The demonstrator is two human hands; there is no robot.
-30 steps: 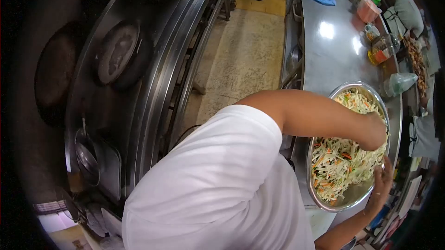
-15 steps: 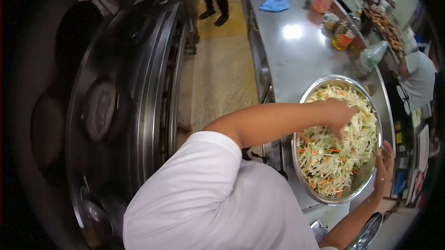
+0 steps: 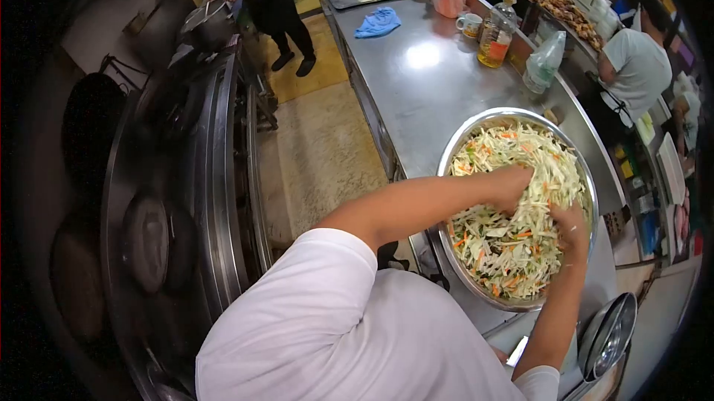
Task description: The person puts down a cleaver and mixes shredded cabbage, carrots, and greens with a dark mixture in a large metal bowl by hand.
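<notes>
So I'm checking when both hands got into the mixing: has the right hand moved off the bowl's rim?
Yes. The right hand has come off the steel bowl rim, inward, into the shredded vegetables.

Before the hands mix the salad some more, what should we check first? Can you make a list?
1. Both hands in the shredded vegetables: ok, left hand and right hand are in them.
2. Steel bowl fully on the counter: ok.
3. Vegetables below the bowl's rim: not ok, heaped near its far edge.
4. Space around the bowl: ok, oil bottle and plastic bag stand apart.
5. Hands clean: cannot tell.
</notes>
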